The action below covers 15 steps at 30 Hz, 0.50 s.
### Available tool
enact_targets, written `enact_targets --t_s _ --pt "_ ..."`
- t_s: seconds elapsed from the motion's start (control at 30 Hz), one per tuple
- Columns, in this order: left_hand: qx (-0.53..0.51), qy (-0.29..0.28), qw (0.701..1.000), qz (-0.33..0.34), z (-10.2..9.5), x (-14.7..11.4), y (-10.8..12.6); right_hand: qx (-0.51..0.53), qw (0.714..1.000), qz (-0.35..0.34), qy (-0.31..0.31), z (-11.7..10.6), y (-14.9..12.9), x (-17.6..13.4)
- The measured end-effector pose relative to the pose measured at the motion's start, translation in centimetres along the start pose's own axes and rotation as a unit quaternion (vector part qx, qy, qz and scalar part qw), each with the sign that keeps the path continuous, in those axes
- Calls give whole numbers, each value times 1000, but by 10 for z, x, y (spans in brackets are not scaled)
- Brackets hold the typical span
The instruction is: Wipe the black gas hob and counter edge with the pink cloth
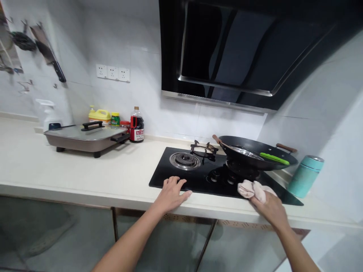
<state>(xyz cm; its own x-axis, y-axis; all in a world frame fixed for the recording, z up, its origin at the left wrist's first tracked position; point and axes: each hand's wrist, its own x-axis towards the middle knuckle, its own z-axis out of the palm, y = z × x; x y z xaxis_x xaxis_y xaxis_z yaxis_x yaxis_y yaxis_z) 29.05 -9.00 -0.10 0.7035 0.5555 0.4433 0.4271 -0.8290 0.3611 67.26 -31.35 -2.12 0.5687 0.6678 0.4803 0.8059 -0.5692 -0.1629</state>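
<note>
My left hand (172, 193) rests with fingers spread at the front left edge of the black glass gas stove (198, 180). A crumpled pale pink cloth (253, 189) is bunched in my right hand (270, 209), against the stove's front right part, below the wok. The black wok (256, 145), with two wooden handles, sits on the right burner; a bright green handle (274, 158) lies in it beside a shiny metal piece. On the left the burner (185, 160) is bare, and its pot support (203, 150) stands off it, towards the back.
A turquoise flask (305, 176) leans at the stove's right. Left on the counter (127, 170) are a lidded electric pan (85, 140), a soy sauce bottle (137, 126), a yellow jug (99, 115) and a spray bottle (48, 113). The black range hood (227, 49) overhangs the stove. A cleaver (48, 54) hangs on the wall.
</note>
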Motion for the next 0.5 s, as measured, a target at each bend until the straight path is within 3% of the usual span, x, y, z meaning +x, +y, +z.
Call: enact_targets --t_s 0.17,0.3,0.4,0.5 --pt "-34 24 999 -24 -1 2 0 42 997 -65 -22 4 -122 -25" --pt "-99 42 991 -80 -2 9 -8 76 987 -120 -79 7 -207 -35" --pt "-135 52 984 -105 -4 13 -14 111 973 -178 -100 9 -249 -38" --pt "-152 74 980 -107 -5 15 -19 144 964 -200 -99 10 -267 -39"
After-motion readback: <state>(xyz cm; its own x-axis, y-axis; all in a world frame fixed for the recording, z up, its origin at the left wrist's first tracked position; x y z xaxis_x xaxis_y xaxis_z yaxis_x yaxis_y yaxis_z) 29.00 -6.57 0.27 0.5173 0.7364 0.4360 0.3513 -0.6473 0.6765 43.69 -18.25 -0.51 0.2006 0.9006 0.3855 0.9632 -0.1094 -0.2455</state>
